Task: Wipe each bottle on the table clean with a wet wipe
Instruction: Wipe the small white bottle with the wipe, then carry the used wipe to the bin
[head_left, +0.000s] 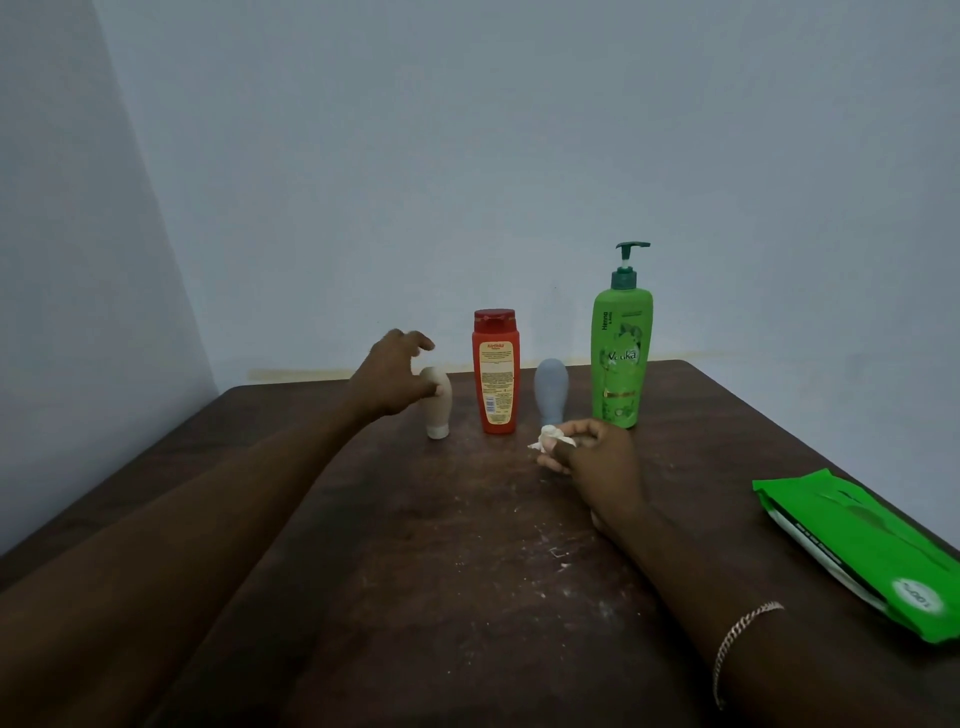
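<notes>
Four bottles stand in a row at the far side of the dark wooden table (441, 545): a small beige tube (440, 410) on its cap, a red bottle (496, 374), a grey-blue tube (551, 387) and a tall green pump bottle (622, 353). My left hand (392, 376) hovers at the top of the beige tube with fingers spread, and its thumb touches the tube. In front of the grey-blue tube, my right hand (597, 460) rests low on the table. It grips a crumpled white wet wipe (551, 436).
A green pack of wet wipes (857, 545) lies at the table's right edge. Pale walls close in behind the bottles and on the left. White specks dot the tabletop near the middle.
</notes>
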